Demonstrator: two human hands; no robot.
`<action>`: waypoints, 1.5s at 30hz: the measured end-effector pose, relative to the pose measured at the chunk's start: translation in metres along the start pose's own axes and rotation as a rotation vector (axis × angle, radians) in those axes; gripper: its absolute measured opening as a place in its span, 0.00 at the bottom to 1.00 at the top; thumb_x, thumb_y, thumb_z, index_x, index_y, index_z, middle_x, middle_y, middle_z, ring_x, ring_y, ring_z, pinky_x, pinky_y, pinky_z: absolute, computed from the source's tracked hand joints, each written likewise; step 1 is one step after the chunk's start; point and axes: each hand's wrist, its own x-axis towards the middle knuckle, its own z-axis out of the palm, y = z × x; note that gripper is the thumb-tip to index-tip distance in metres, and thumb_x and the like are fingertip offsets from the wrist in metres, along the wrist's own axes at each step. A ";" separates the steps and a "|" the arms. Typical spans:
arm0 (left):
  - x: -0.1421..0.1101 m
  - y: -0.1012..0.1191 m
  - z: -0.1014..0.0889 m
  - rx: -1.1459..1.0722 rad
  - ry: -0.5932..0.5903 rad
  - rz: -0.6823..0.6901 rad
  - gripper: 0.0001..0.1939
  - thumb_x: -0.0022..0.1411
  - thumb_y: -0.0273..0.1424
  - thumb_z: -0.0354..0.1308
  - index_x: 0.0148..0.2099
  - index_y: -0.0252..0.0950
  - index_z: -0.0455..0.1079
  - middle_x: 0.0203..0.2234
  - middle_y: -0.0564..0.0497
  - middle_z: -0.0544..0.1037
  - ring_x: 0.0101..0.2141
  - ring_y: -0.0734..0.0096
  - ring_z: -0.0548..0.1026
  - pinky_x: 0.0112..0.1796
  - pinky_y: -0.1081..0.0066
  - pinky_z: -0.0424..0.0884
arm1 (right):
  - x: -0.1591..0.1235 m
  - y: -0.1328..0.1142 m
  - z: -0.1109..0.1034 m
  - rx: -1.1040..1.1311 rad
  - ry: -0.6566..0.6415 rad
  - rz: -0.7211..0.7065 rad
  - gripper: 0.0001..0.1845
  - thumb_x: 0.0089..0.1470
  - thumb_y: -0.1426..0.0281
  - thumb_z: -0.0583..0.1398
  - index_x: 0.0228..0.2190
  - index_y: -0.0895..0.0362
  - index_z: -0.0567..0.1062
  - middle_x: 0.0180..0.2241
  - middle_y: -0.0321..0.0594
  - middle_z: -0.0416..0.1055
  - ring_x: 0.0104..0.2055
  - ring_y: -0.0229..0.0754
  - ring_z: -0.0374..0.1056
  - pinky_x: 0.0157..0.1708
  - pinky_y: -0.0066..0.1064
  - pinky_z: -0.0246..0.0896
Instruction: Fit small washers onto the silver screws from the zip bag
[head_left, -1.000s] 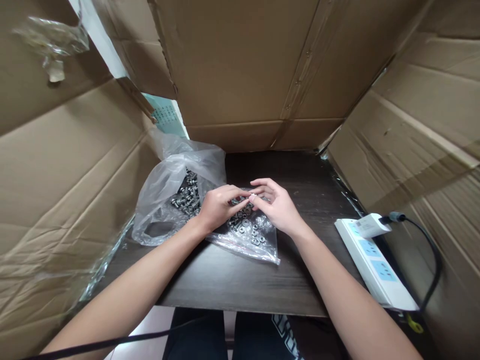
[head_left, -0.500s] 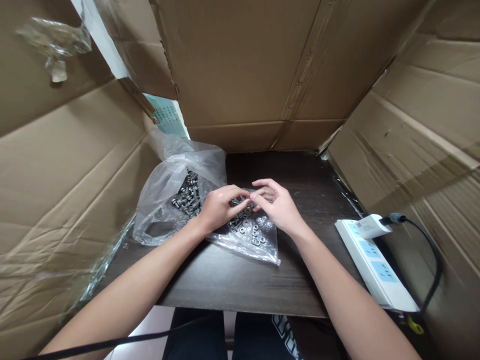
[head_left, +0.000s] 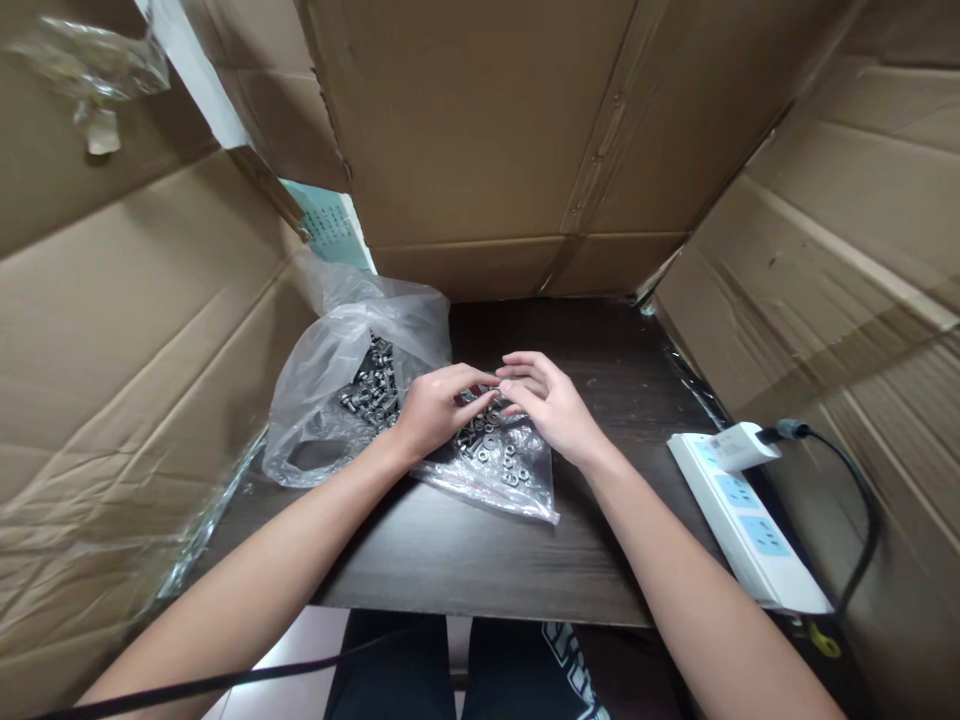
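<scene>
My left hand (head_left: pixel 442 402) and my right hand (head_left: pixel 549 402) meet fingertip to fingertip above a clear zip bag (head_left: pixel 491 492). Both are closed in a pinch; whatever small piece lies between the fingertips is too small to make out. Loose metal nuts and washers (head_left: pixel 486 447) lie on the zip bag under the hands. Left of my left hand, a larger translucent plastic bag (head_left: pixel 311 365) is spread open with many metal bolts (head_left: pixel 373 392) in it. My left hand and forearm hide part of the hardware.
A dark wooden table (head_left: pixel 495 570) is walled by cardboard (head_left: pixel 480 130) on three sides. At the right stands a white power strip (head_left: pixel 750 525) with a plugged-in adapter (head_left: pixel 742 446) and black cable (head_left: pixel 862 500). A black strap (head_left: pixel 277 668) crosses the lower left.
The view has shifted slightly. Both hands stay together over the zip bag, with only small finger movements; the bags and hardware keep their places.
</scene>
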 end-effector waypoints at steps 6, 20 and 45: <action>0.000 0.000 0.000 0.014 0.008 0.009 0.06 0.66 0.30 0.63 0.44 0.35 0.78 0.36 0.49 0.83 0.35 0.72 0.81 0.36 0.74 0.75 | 0.000 0.002 0.000 -0.123 0.067 0.028 0.14 0.58 0.58 0.61 0.37 0.56 0.74 0.25 0.37 0.72 0.28 0.42 0.72 0.27 0.33 0.71; 0.000 0.002 -0.001 -0.011 0.003 -0.017 0.05 0.66 0.29 0.63 0.44 0.35 0.78 0.37 0.49 0.83 0.36 0.72 0.81 0.37 0.74 0.74 | 0.000 0.000 0.000 -0.061 -0.013 0.000 0.19 0.52 0.61 0.66 0.44 0.55 0.72 0.38 0.41 0.74 0.35 0.43 0.74 0.27 0.33 0.73; -0.001 0.002 0.001 0.039 0.007 -0.041 0.06 0.65 0.29 0.64 0.44 0.36 0.78 0.37 0.50 0.84 0.34 0.72 0.81 0.34 0.76 0.75 | 0.001 0.004 0.002 -0.050 0.034 -0.086 0.18 0.53 0.63 0.66 0.44 0.54 0.71 0.33 0.38 0.74 0.32 0.41 0.73 0.32 0.34 0.74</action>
